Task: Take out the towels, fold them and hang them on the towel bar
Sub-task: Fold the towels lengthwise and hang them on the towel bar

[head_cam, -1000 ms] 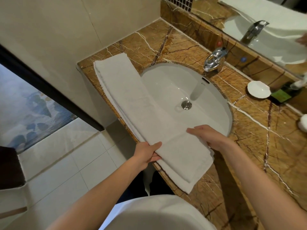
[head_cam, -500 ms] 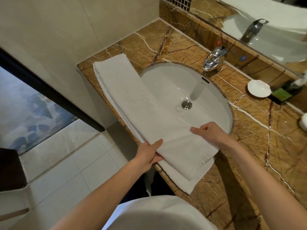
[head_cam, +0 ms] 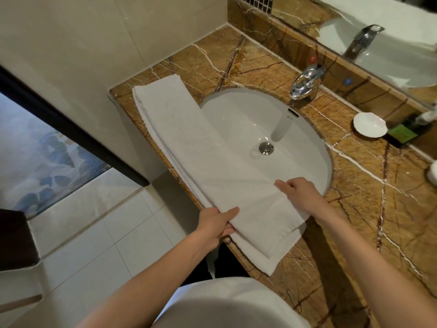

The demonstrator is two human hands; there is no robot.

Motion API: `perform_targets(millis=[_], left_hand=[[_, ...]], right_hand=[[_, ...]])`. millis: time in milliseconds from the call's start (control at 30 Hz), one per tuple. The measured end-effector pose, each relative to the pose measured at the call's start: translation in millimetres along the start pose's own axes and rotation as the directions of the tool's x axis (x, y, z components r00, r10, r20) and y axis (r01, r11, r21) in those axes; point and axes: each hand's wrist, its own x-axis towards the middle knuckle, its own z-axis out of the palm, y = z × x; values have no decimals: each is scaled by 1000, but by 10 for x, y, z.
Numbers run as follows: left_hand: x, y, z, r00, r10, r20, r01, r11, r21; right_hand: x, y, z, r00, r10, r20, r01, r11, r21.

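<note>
Folding neatly meant squaring edges first: the towel (head_cam: 212,166) ran diagonally across frame centre, its near end pinched by the left hand (head_cam: 216,224) while the right hand (head_cam: 300,192) pressed flat, fingers loose

The right hand (head_cam: 301,194) is sliding up the folded towel (head_cam: 212,166) toward the sink (head_cam: 307,138), fingers flattening.

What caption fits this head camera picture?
Two hands, left hand and right hand, fold a white towel beside the sink.
</note>
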Motion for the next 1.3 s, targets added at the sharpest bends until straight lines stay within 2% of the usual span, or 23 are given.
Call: perform_targets(millis=[200, 367, 433, 800, 967, 1033, 1167, 1300], left_hand=[[-5, -32, -29, 999, 9, -42, -8, 1000, 26], [-72, -14, -68, 989, -53, 135, 54, 999, -4], [-84, -33, -76, 985, -53, 164, 49, 998, 24], [-116, -93, -70, 998, -52, 39, 51, 998, 32], [-174, -130, -107, 995, -88, 42, 83, 991, 108], [-188, -172, -118, 993, -107, 54, 97, 982, 161], [-191, -212, -134, 992, -112, 62, 95, 968, 231], [-200, -208, -115, 990, -132, 42, 113, 945, 308]], right_hand=[[-22, 21, 51, 998, 57, 2, -57, 996, 62], [-65, 111, -1, 996, 31, 83, -34, 999, 31], [-82, 148, -21, 996, 8, 92, -11, 999, 34], [-245, 63, -109, 990, -87, 114, 92, 995, -39], [-286, 122, 25, 991, 4, 132, 11, 993, -113], [-321, 155, 135, 996, 6, 87, 9, 985, -171], [-403, 201, 224, 995, -86, -43, 69, 950, -304], [-479, 197, 241, 983, -122, -137, 54, 905, -421]])
